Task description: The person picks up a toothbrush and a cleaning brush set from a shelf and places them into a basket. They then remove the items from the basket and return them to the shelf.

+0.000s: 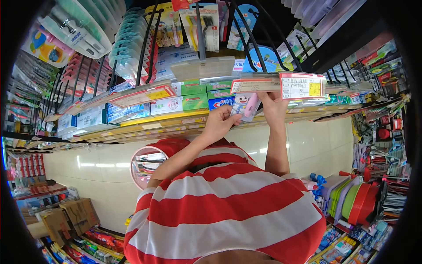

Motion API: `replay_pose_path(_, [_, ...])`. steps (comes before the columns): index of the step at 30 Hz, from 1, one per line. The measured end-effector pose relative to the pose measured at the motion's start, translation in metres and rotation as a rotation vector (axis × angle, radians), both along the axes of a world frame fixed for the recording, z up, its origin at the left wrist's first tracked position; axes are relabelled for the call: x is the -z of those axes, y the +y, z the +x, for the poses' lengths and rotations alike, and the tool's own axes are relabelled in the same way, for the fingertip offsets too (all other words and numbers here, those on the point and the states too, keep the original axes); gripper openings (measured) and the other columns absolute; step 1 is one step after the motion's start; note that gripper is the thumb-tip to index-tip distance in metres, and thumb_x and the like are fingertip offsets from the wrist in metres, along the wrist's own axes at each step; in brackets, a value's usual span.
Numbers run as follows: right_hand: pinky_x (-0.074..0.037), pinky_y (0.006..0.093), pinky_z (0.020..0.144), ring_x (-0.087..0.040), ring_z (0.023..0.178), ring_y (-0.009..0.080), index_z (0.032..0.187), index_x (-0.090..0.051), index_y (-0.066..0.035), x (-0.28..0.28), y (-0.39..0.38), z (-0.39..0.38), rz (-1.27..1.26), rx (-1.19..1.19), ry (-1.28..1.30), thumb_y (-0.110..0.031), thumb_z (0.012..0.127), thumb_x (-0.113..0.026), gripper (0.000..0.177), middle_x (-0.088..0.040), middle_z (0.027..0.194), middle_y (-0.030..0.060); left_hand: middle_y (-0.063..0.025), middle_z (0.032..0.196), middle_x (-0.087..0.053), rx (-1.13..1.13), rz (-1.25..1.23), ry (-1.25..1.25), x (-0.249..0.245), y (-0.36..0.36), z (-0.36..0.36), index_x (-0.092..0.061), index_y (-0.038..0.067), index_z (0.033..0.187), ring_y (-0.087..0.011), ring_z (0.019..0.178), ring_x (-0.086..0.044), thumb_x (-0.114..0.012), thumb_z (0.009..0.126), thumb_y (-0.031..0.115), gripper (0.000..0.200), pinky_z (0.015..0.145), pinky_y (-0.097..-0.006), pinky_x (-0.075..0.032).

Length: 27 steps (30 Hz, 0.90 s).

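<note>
In front of the shelf edge, my left hand (221, 122) pinches the lower left of a small blister pack (251, 107). The pack holds a pink-handled item on a card with a white cartoon figure. My right hand (273, 107) is raised at the pack's upper right side, its fingertips hidden behind a red-framed price label (303, 86). Behind the pack are a blue toothpaste box (216, 103) and green-and-white boxes (193, 101) on the shelf.
Toothbrush packs (205, 26) hang from black hooks (250, 35) above the shelf. A pink basket (134, 176) with several packs in it is at my left side. Cardboard boxes (79, 215) sit at the lower left; coloured plastic basins (362, 202) stand at the right.
</note>
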State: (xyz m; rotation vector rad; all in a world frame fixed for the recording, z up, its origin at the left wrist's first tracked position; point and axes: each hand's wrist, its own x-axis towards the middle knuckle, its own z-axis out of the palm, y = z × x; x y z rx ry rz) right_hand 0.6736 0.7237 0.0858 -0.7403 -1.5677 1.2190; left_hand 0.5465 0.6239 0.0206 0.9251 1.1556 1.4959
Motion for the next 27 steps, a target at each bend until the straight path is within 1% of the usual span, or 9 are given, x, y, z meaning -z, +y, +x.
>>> replay_pose_path(7, [-0.046,0.0286,0.079,-0.057,0.089,0.0159,0.108,-0.051,0.002,0.000,0.004,0.002,0.061,0.032,0.021,0.003,0.080,-0.063,0.031,-0.061,0.098,0.0101,-0.0027,0.071,-0.059,0.002,0.028,-0.056,0.005,0.020,0.008,-0.052,0.000,0.077,-0.0057,0.063,-0.056,-0.061,0.083,0.003,0.011,0.056,-0.0206,-0.047])
replay_pose_path(10, [-0.043,0.0266,0.059,-0.054,0.067,0.0141,0.085,-0.059,0.004,0.007,0.010,-0.004,0.237,0.155,0.035,0.004,0.077,-0.059,0.008,-0.060,0.078,0.0073,-0.0022,0.068,-0.058,0.045,0.049,-0.060,0.013,0.033,0.007,-0.053,0.000,0.078,-0.0059,0.063,-0.056,-0.061,0.082,0.002,0.010,0.056,-0.0202,-0.046])
replay_pose_path(13, [-0.043,0.0298,0.059,-0.054,0.065,0.0179,0.083,-0.058,0.004,0.005,0.013,-0.002,0.214,0.135,-0.066,0.002,0.078,-0.054,0.007,-0.059,0.074,0.0096,-0.0009,0.065,-0.057,0.015,0.089,-0.064,0.013,0.046,0.011,-0.053,0.000,0.077,-0.0055,0.061,-0.055,-0.062,0.081,0.001,0.010,0.055,-0.0199,-0.046])
replay_pose_path(16, [-0.042,0.0339,0.061,-0.053,0.065,0.0221,0.084,-0.056,0.003,-0.008,0.006,-0.006,0.264,0.137,-0.138,-0.001,0.078,-0.054,0.008,-0.057,0.073,0.0109,-0.0086,0.084,-0.065,0.045,0.090,0.064,0.015,0.052,0.007,-0.056,-0.002,0.086,-0.0099,0.070,-0.062,-0.058,0.084,0.002,0.005,0.062,-0.0223,-0.050])
replay_pose_path(18, [-0.042,0.0357,0.062,-0.053,0.067,0.0242,0.085,-0.056,0.003,0.000,0.013,-0.005,0.457,0.179,-0.299,-0.001,0.077,-0.054,0.009,-0.057,0.074,0.0119,-0.0079,0.082,-0.065,0.022,0.029,0.151,0.004,0.051,0.005,-0.057,-0.002,0.086,-0.0092,0.070,-0.061,-0.058,0.084,0.002,0.004,0.063,-0.0221,-0.049])
replay_pose_path(20, [-0.042,0.0373,0.064,-0.053,0.069,0.0263,0.086,-0.056,0.002,0.011,0.019,-0.003,0.463,0.196,-0.381,-0.002,0.077,-0.054,0.010,-0.057,0.076,0.0130,-0.0076,0.082,-0.065,0.000,0.015,0.200,-0.003,0.051,0.006,-0.057,-0.002,0.085,-0.0089,0.070,-0.061,-0.058,0.084,0.001,0.003,0.063,-0.0223,-0.049])
replay_pose_path(22, [-0.043,0.0390,0.066,-0.053,0.072,0.0285,0.086,-0.056,0.002,0.006,0.015,-0.011,0.220,0.171,-0.330,-0.004,0.077,-0.054,0.010,-0.057,0.078,0.0143,-0.0078,0.085,-0.064,-0.022,0.050,0.211,-0.003,0.057,0.004,-0.058,-0.002,0.084,-0.0091,0.070,-0.060,-0.057,0.084,0.000,0.002,0.062,-0.0229,-0.049])
replay_pose_path(25, [-0.043,0.0377,0.074,-0.057,0.085,0.0280,0.097,-0.056,0.004,-0.002,0.010,-0.020,0.224,0.165,-0.462,-0.008,0.082,-0.051,0.020,-0.061,0.091,0.0172,-0.0029,0.070,-0.061,-0.117,0.140,0.059,0.011,0.077,0.002,-0.059,-0.001,0.097,-0.0081,0.061,-0.055,-0.057,0.083,0.001,0.015,0.057,-0.0234,-0.047])
replay_pose_path(27, [-0.042,0.0387,0.077,-0.056,0.088,0.0302,0.107,-0.052,0.004,-0.001,0.020,-0.033,0.610,0.249,-0.328,-0.011,0.082,-0.052,0.029,-0.060,0.095,0.0193,-0.0028,0.069,-0.060,-0.196,0.331,0.435,0.011,0.086,-0.008,-0.058,-0.001,0.095,-0.0103,0.062,-0.055,-0.057,0.082,0.000,0.014,0.059,-0.0243,-0.048])
